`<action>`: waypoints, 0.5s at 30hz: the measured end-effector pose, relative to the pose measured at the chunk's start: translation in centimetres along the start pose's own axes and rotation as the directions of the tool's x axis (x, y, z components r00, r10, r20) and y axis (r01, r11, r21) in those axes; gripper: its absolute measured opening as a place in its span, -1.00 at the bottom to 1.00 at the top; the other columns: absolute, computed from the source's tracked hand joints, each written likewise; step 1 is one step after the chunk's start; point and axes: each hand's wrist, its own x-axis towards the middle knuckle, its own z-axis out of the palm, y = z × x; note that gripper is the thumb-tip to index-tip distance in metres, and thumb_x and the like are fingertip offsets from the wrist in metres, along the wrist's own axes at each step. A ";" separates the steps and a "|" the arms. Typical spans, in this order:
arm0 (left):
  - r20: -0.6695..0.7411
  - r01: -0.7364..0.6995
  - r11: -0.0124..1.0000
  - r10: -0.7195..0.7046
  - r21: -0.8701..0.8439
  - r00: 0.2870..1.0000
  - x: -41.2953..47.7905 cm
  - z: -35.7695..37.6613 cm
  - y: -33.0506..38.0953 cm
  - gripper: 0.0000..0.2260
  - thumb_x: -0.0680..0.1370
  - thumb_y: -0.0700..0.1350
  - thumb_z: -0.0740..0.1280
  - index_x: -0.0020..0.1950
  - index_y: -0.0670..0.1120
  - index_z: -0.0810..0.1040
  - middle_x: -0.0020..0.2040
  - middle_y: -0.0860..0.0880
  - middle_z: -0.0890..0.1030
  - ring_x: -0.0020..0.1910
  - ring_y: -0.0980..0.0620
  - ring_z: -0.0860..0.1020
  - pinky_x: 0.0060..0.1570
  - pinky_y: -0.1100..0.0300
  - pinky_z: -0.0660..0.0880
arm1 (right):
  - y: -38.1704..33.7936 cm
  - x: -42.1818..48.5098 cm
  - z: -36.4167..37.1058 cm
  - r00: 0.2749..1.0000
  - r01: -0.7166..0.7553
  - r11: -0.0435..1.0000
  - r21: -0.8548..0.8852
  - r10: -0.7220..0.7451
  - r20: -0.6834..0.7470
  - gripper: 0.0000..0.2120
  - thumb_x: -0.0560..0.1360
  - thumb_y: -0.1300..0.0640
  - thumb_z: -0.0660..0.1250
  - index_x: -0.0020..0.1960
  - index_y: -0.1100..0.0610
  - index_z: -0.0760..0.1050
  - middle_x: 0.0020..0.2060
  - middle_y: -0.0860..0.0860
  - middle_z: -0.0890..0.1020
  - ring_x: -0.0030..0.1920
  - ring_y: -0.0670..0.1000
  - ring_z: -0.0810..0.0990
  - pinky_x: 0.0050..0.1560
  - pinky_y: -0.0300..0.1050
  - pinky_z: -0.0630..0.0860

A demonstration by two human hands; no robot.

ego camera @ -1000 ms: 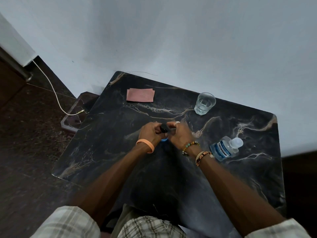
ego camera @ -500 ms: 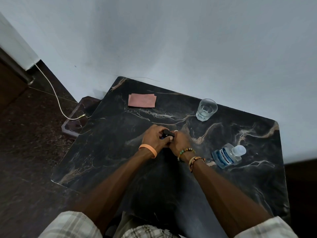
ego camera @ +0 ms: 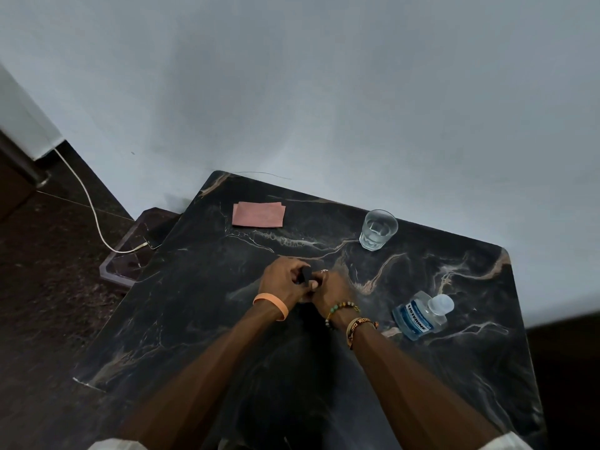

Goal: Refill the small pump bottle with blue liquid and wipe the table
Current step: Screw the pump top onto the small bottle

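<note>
Gripping: left hand (ego camera: 281,280) curls its fingers round the black top of the small pump bottle (ego camera: 305,275); right hand (ego camera: 329,287) is closed on the lower part, and the bottle's body is hidden between the palms.
Location: bottle at the middle of the table (ego camera: 201,319), hands touching.
Step (judged): twisting the pump top off or on; cannot tell which.
Blue liquid: mouthwash bottle (ego camera: 417,316), right of the right hand and apart from it, cap on.
Next needs: one hand freed for the mouthwash, then a steady pour into a narrow neck.
Farther out: pink cloth (ego camera: 258,215) near the far edge, untouched; glass (ego camera: 378,228) holding clear liquid.
</note>
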 end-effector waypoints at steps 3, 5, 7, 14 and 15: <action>0.005 -0.022 1.000 0.022 -0.004 1.000 0.0 0.0 -0.2 -0.65 0.33 -0.09 0.58 0.08 0.01 0.63 -0.02 0.08 0.61 -0.07 0.18 0.55 -0.19 0.58 0.35 | 0.0 0.0 -0.2 1.000 -0.026 1.000 -0.009 0.026 0.006 -0.80 0.34 0.19 0.51 -0.04 0.09 0.63 -0.40 -0.22 0.48 -0.36 -0.21 0.46 -0.53 -0.51 0.29; 0.014 -0.029 0.998 0.030 -0.056 0.999 -0.1 -0.1 -0.4 -0.57 0.31 -0.15 0.58 0.15 0.00 0.61 0.06 0.06 0.60 0.01 0.18 0.54 -0.08 0.57 0.37 | -0.1 0.0 -0.2 0.999 -0.035 0.999 -0.023 0.035 0.010 -0.73 0.33 0.16 0.52 0.02 0.07 0.62 -0.30 -0.15 0.54 -0.30 -0.17 0.48 -0.49 -0.47 0.25; 0.029 -0.064 0.996 0.065 -0.056 0.997 -0.1 -0.1 -0.5 -0.51 0.30 -0.13 0.58 0.20 0.02 0.58 0.11 0.05 0.55 0.07 0.17 0.52 0.00 0.53 0.36 | 0.1 0.1 -0.1 1.000 -0.021 0.998 -0.066 0.021 -0.004 -0.72 0.36 0.14 0.50 0.06 0.05 0.62 -0.23 -0.09 0.56 -0.27 -0.14 0.48 -0.43 -0.43 0.25; -0.015 -0.130 0.990 0.131 0.050 0.991 0.1 0.2 -0.6 -0.63 0.34 -0.07 0.56 0.12 0.00 0.60 0.00 0.09 0.56 -0.04 0.16 0.54 -0.09 0.53 0.34 | 0.5 0.1 0.5 0.999 -0.022 1.000 -0.010 0.022 -0.033 -0.89 0.42 0.17 0.43 -0.11 -0.02 0.61 -0.28 -0.13 0.58 -0.23 -0.09 0.56 -0.32 -0.45 0.40; -0.010 -0.122 0.992 0.123 0.041 0.992 0.2 0.2 -0.7 -0.62 0.34 -0.09 0.57 0.12 0.01 0.61 0.02 0.08 0.59 -0.06 0.17 0.54 -0.09 0.50 0.40 | 0.6 0.1 0.6 0.999 -0.032 0.999 -0.001 0.032 -0.036 -0.87 0.43 0.19 0.42 -0.12 -0.04 0.59 -0.28 -0.14 0.57 -0.21 -0.09 0.56 -0.31 -0.48 0.39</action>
